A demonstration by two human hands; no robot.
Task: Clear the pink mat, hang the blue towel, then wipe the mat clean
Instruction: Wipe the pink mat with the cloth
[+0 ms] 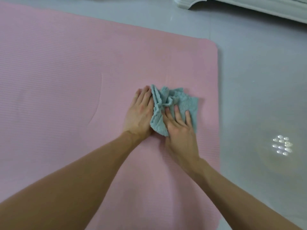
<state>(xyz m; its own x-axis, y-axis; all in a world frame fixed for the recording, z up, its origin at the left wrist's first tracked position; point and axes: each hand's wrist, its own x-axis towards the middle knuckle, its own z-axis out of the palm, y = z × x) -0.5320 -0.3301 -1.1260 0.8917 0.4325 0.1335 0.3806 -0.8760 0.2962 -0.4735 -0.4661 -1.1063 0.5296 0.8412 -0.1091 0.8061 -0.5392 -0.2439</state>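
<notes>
A: First entry?
B: Mat [66, 72]. Pink, ribbed, flat on a grey floor [257, 80]. One rounded corner shows at upper right.

A: Second?
B: Cloth [188, 102]. Blue-green, bunched into folds, lying on the mat near its right edge.

A: Hands?
B: Left hand [139, 113]: palm down on the mat, fingers straight and together, its side touching the cloth's left edge. Thumb out of sight; the fingers grasp nothing.
Right hand [181, 130]: palm down on the cloth's near part, fingers straight and spread, pressing it to the mat. Not clenched, nothing pinched.

A: Other items?
B: White furniture base [249, 7], top right on the floor, well apart from the mat. Cluster of light spots [282, 146] reflected on the floor to the mat's right.
</notes>
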